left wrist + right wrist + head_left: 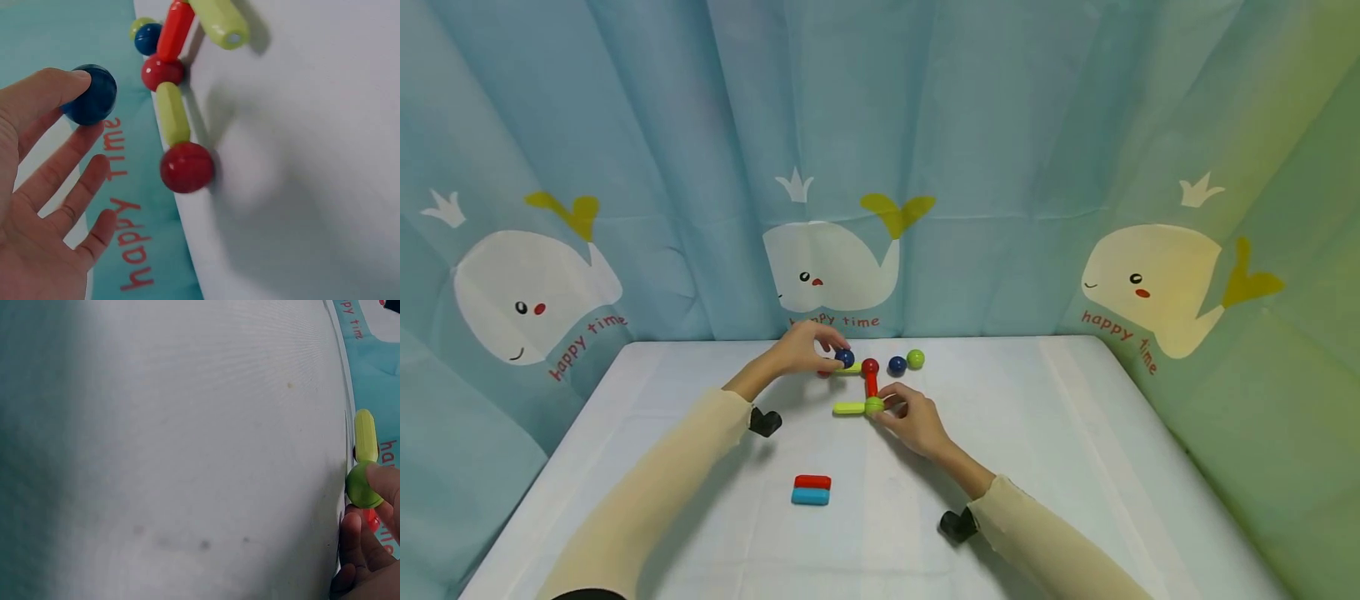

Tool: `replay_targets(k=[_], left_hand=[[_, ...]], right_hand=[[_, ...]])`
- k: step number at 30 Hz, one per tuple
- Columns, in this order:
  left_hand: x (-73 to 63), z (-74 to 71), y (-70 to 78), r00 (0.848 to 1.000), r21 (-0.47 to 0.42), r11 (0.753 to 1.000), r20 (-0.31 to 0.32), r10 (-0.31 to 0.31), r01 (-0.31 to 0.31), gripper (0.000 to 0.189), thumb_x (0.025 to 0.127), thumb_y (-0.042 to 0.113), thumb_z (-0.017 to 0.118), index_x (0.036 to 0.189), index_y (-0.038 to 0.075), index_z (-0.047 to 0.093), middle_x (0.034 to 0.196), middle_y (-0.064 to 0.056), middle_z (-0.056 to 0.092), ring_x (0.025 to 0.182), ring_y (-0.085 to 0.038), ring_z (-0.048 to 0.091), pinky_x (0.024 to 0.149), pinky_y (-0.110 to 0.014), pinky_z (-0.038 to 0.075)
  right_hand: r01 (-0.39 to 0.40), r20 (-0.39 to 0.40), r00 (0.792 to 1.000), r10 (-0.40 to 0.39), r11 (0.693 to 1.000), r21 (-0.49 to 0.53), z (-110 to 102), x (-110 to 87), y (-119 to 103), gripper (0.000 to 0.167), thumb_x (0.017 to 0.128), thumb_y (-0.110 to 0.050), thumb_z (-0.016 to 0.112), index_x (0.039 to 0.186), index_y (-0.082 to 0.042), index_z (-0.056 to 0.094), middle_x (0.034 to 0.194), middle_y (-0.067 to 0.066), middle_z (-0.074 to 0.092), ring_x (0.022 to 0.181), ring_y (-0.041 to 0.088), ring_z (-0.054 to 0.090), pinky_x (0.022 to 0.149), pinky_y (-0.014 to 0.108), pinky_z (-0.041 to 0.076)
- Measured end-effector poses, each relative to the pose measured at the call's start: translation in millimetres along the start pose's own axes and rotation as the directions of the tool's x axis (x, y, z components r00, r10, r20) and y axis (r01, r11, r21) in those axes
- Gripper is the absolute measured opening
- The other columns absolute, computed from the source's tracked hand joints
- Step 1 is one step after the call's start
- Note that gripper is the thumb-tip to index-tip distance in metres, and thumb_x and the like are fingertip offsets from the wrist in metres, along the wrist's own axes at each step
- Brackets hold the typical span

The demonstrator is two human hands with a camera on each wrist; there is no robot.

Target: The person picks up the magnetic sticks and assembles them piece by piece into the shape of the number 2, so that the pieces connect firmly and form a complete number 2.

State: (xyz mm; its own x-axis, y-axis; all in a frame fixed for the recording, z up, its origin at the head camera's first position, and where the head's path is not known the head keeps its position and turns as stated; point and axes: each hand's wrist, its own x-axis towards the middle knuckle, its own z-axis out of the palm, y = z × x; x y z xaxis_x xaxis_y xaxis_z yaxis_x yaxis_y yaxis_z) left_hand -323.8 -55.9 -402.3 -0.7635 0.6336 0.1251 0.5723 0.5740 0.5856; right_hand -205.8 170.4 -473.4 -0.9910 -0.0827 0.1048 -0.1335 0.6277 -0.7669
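My left hand (805, 348) pinches a dark blue ball (94, 95) between thumb and fingers, held above the table near its back edge. Below it lies a joined chain: a red ball (187, 167), a yellow-green stick (173, 114), a second red ball (870, 367), a red stick (872, 386), a green ball (874, 406) and another yellow-green stick (849, 408) pointing left. My right hand (916, 421) grips that green ball with thumb and fingers at the chain's near corner. In the right wrist view, part of this hand is cut off by the frame's edge.
A loose blue ball (897, 365) and a loose green ball (915, 359) lie right of the chain. Nearer the front, a red stick (812, 482) and a light blue stick (810, 497) lie side by side. A whale-print curtain (1000, 167) hangs behind the white table (1045, 500).
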Motion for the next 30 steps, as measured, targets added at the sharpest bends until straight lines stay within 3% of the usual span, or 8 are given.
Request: replay_targets(k=[7,15,24,30], left_hand=[[-27.9,-2.1,-20.2,1.000,-0.018,1.000,-0.021,-0.006,0.006,0.026,0.075,0.029,0.078,0.100,0.026,0.072,0.095,0.012,0.069,0.093,-0.019,0.059,0.081,-0.039,0.045],[-52.9,-1.7,-33.9,0.999,-0.051,0.998,-0.015,-0.045,0.044,0.025,0.075,0.025,0.078,0.099,0.024,0.073,0.096,0.010,0.070,0.092,-0.022,0.059,0.076,-0.035,0.044],[-65.7,14.1,-45.0,0.992,-0.057,0.991,0.026,-0.123,0.125,0.024,0.075,0.029,0.078,0.099,0.029,0.072,0.099,0.011,0.069,0.093,-0.016,0.056,0.081,-0.035,0.043],[-69.0,24.6,-45.7,0.991,-0.087,0.987,0.035,-0.131,0.134,0.024,0.074,0.027,0.079,0.097,0.027,0.072,0.098,0.010,0.068,0.090,-0.017,0.056,0.080,-0.034,0.044]], right_hand=[[0.012,0.000,1.000,-0.012,1.000,-0.001,-0.4,-0.7,-1.9,0.028,0.081,-0.022,0.074,0.107,-0.020,0.063,0.099,0.001,0.069,0.079,0.015,0.059,0.073,0.028,0.049],[-0.013,0.007,1.000,0.013,1.000,-0.015,-0.1,1.0,1.1,0.029,0.082,-0.026,0.073,0.109,-0.022,0.062,0.102,-0.002,0.067,0.082,0.013,0.058,0.076,0.028,0.050],[-0.008,0.002,1.000,0.008,1.000,-0.015,0.6,1.9,3.2,0.028,0.082,-0.025,0.073,0.107,-0.023,0.062,0.101,-0.002,0.067,0.080,0.013,0.058,0.075,0.027,0.050],[-0.002,0.000,1.000,0.002,1.000,-0.016,1.5,2.8,4.3,0.027,0.082,-0.024,0.074,0.107,-0.023,0.062,0.100,-0.002,0.067,0.080,0.013,0.058,0.074,0.026,0.049]])
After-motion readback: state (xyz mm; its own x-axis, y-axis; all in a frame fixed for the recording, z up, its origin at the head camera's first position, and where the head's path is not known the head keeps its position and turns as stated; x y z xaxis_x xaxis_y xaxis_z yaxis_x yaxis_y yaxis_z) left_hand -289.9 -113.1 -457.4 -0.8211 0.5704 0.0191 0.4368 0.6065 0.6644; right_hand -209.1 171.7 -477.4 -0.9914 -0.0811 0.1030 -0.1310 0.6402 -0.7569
